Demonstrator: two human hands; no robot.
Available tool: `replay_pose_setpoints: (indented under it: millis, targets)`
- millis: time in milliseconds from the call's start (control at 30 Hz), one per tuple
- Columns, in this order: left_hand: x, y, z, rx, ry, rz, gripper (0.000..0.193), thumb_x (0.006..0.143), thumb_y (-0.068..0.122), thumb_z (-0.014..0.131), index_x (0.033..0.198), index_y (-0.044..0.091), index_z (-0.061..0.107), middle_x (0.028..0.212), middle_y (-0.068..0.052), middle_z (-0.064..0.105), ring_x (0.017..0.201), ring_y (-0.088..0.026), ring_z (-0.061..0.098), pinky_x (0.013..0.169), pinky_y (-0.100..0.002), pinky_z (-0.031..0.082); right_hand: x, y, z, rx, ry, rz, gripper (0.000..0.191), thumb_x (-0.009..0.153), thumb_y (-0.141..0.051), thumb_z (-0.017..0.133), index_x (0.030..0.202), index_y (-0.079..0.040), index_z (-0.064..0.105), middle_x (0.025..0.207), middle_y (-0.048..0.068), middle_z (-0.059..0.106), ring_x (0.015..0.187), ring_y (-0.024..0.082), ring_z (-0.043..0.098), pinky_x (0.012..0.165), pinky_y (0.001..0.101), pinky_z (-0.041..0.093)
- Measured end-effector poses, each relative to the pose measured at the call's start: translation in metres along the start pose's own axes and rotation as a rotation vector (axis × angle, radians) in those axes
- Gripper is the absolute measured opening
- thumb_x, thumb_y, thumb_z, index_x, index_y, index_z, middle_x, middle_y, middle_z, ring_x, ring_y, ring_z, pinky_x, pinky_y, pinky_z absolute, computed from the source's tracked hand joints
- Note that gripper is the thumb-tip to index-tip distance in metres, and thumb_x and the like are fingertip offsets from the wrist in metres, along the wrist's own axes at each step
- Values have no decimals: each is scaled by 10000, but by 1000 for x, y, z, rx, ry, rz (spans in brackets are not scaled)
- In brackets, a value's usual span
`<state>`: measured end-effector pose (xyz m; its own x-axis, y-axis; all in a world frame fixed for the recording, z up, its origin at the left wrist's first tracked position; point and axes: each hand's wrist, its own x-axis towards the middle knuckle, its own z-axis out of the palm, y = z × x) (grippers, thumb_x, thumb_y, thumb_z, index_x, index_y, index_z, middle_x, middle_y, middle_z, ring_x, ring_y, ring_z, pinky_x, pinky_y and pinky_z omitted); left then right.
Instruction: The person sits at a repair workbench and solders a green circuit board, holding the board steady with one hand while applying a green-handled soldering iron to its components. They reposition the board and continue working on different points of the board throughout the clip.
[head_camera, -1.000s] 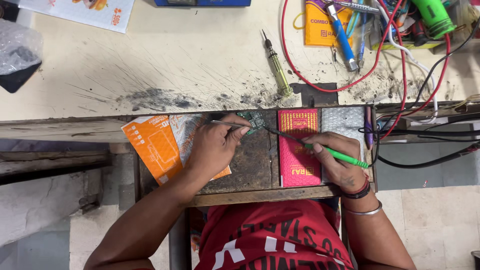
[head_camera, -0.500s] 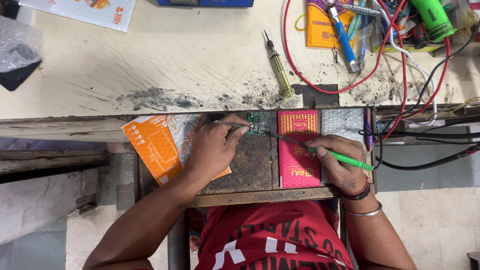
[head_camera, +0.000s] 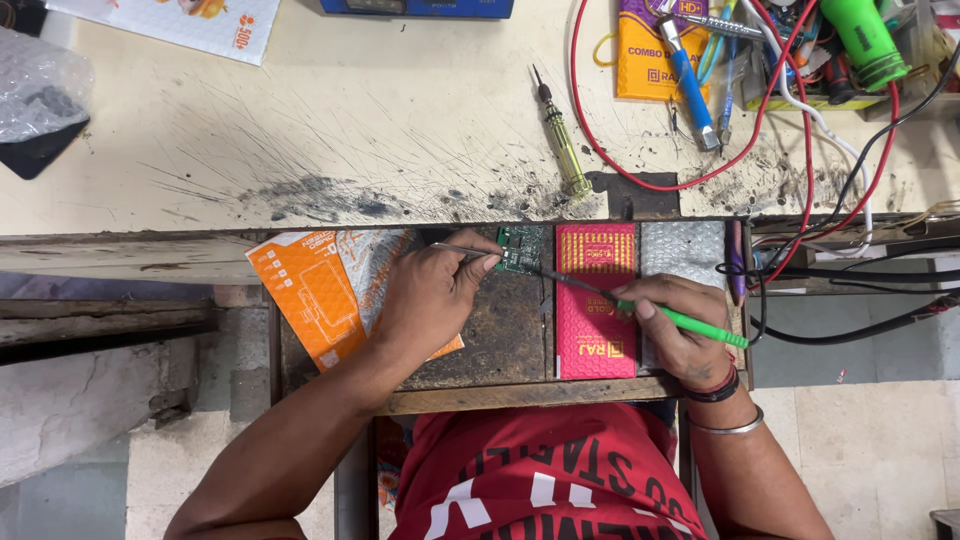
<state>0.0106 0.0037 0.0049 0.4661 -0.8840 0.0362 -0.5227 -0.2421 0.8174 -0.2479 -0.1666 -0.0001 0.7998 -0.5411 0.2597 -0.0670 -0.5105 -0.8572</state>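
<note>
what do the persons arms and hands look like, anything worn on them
Both forearms are bare, with no sleeves or gloves in view. The right hand has a black band at the wrist and a thin silver metal bangle further up. The left hand wears nothing visible.

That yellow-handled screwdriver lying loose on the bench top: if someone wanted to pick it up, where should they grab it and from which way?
Probably by the clear yellow handle of the screwdriver, the thicker part and the end nearer the person. It lies flat on the bench top, dark tip pointing away, with bare surface on its left, so coming from above or the left looks easiest. The red wire curves close by on its right.
</note>
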Motion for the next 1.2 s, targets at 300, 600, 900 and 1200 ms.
replay_pose_setpoints:
  millis: [300,600,900,1200]
  targets:
    - [0,1,-1,77,-71,-111,198,991,314,659,1049,151,757,664,-141,692,618,-305,700,600,-438,498,3,-2,2,-13,-45,35,185,992,-107,612,1032,18,743,927,138,760,792,189,747,730,292,576]
    - [1,1,-1,31,-25,-68,184,980,300,662,1040,148,745,643,-115,680,584,-283,693,570,-425,498,4,-2,4,-42,-35,33,181,998,-110,610,1031,7,743,947,134,765,790,188,747,724,289,572]
    - [0,2,-2,13,-31,-58,200,989,314,648,1035,145,744,599,-89,657,507,-246,660,529,-409,478,5,-1,5,-44,-37,65,176,996,-114,612,1032,0,741,954,131,770,781,186,753,705,293,574]
    - [0,1,-2,42,-26,-63,161,977,265,657,1038,141,740,597,-93,661,540,-254,663,582,-401,487,7,-1,4,-61,-65,27,178,979,-123,627,1032,-6,751,948,136,772,835,219,764,748,318,580]
